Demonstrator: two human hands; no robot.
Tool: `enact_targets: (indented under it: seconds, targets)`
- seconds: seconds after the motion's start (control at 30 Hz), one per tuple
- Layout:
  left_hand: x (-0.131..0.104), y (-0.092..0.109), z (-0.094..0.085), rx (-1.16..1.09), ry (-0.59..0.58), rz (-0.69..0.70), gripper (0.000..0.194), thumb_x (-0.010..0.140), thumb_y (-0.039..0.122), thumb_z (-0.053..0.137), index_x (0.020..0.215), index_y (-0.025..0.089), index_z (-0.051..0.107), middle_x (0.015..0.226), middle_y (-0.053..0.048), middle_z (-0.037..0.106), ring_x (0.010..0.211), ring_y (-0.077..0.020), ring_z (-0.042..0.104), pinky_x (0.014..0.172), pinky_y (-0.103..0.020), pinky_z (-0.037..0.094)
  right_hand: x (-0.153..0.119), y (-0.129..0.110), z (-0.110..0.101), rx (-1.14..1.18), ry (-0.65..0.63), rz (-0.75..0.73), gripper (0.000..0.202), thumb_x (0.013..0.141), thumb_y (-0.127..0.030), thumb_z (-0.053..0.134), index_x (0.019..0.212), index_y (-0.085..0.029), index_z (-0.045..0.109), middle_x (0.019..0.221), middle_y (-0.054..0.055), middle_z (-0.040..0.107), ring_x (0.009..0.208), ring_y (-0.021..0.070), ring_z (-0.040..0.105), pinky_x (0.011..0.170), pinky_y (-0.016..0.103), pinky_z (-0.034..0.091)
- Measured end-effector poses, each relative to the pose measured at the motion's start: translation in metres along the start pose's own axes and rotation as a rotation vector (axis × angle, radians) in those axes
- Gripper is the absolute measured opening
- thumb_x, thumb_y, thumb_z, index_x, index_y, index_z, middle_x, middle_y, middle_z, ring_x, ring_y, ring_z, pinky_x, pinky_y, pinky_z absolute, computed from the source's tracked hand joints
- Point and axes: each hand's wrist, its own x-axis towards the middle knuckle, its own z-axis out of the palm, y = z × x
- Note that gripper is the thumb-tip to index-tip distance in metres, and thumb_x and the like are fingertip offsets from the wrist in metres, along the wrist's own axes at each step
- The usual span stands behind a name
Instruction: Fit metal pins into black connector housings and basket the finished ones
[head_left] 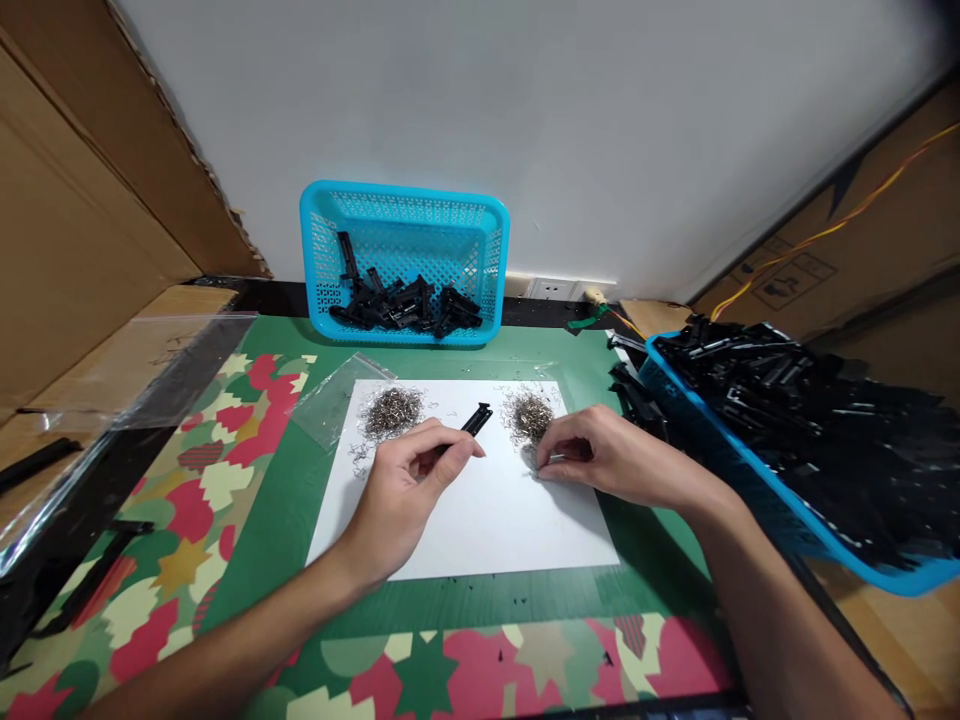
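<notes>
My left hand (409,480) is closed around a slim black plastic part (478,418), whose forked end sticks up past the fingertips. Over the right side of a white paper sheet (480,530), my right hand (592,455) has its thumb and fingertips together at the paper. Whatever those fingertips pinch is too small to make out. Just beyond them lies a pile of tiny metal pieces (529,412). A second pile of tiny metal pieces (393,411) spreads on the paper's left side, behind my left hand.
A blue basket (405,190) with several black parts stands against the wall. At right, a fuller blue basket (757,470) is heaped with black parts. A clear plastic bag (330,405) lies by the paper. Cardboard (82,170) borders the left side.
</notes>
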Motion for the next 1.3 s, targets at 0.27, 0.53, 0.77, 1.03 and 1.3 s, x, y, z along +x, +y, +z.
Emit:
enact_targets:
  seconds: [0.27,0.53,0.77,1.03,1.3]
  targets:
    - [0.0,0.002,0.001,0.013,0.0,0.005,0.032,0.101,0.047,0.065,0.094,0.02,0.08,0.083,-0.003,0.065,0.067,-0.013,0.052,0.06,-0.028,0.036,0.003,0.0,0.004,-0.034,-0.011,0.001,0.008,0.091,-0.023,0.073,0.089,-0.021,0.08,0.085,0.003,0.077,0.071,0.0168,0.065,0.063,0.027,0.042]
    - [0.0,0.001,0.0,0.043,-0.049,0.033,0.031,0.103,0.046,0.063,0.096,0.021,0.081,0.086,-0.003,0.064,0.072,-0.0149,0.052,0.065,-0.029,0.037,-0.002,-0.02,-0.001,0.145,0.057,-0.016,0.021,0.1,-0.039,0.066,0.092,-0.02,0.072,0.076,0.001,0.065,0.065,0.0151,0.05,0.059,0.028,0.036]
    - [-0.003,0.005,0.0,0.034,-0.14,0.031,0.027,0.106,0.041,0.06,0.11,0.024,0.08,0.088,-0.002,0.061,0.081,-0.0163,0.053,0.071,-0.029,0.038,0.013,-0.055,0.047,0.493,0.523,-0.067,0.022,0.092,-0.044,0.078,0.086,-0.022,0.075,0.063,-0.004,0.041,0.059,0.0136,0.035,0.057,0.03,0.028]
    - [-0.004,0.002,-0.001,0.016,-0.117,0.051,0.028,0.107,0.041,0.058,0.11,0.023,0.08,0.085,-0.002,0.058,0.082,-0.017,0.052,0.074,-0.03,0.038,0.02,-0.057,0.072,0.573,0.532,-0.017,0.023,0.089,-0.046,0.081,0.087,-0.024,0.078,0.06,-0.006,0.031,0.054,0.012,0.028,0.054,0.03,0.025]
    - [-0.005,0.007,-0.001,0.009,-0.098,0.044,0.028,0.107,0.041,0.057,0.1,0.02,0.076,0.088,-0.002,0.061,0.084,-0.0169,0.054,0.075,-0.029,0.039,0.018,-0.053,0.066,0.54,0.489,-0.06,0.021,0.091,-0.043,0.079,0.09,-0.022,0.078,0.063,-0.003,0.045,0.056,0.012,0.039,0.053,0.028,0.029]
